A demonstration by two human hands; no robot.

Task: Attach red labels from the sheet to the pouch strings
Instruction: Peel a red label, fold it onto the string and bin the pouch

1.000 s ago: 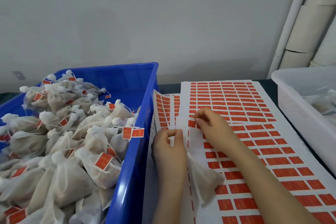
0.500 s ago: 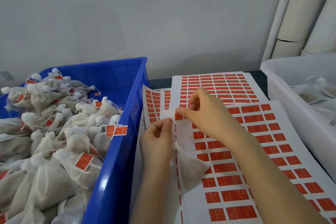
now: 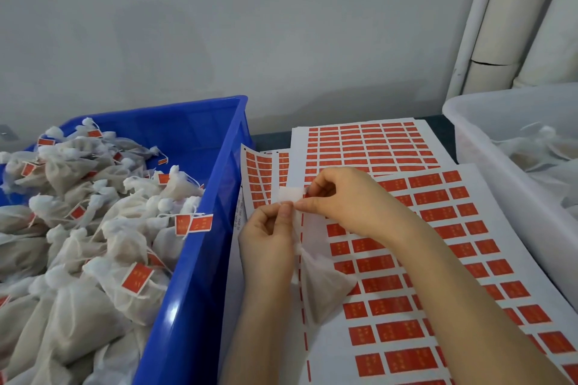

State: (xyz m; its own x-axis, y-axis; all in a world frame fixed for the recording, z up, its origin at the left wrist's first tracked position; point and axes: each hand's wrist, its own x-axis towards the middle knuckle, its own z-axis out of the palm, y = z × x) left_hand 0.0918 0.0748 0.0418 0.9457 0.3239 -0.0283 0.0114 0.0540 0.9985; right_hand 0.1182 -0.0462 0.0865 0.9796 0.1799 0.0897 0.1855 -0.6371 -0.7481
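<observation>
A white mesh pouch (image 3: pixel 322 284) hangs below my left hand (image 3: pixel 269 244), which pinches its string near the top. My right hand (image 3: pixel 347 200) pinches a peeled label (image 3: pixel 291 194), whose white back faces me, right above my left fingertips. The two hands meet over the left edge of the near label sheet (image 3: pixel 422 275), which is covered in rows of red labels. A second sheet (image 3: pixel 369 147) lies behind it and a third strip (image 3: pixel 259 175) curls up at the left.
A blue crate (image 3: pixel 194 259) on the left is heaped with labelled pouches (image 3: pixel 93 228). A translucent white bin (image 3: pixel 488 166) with pouches stands at the right. Grey wall behind, pale tubes (image 3: pixel 516 25) at the back right.
My right hand has lifted a label off the sheet and brought it to the string held in my left hand. The pouch stays hanging below.
</observation>
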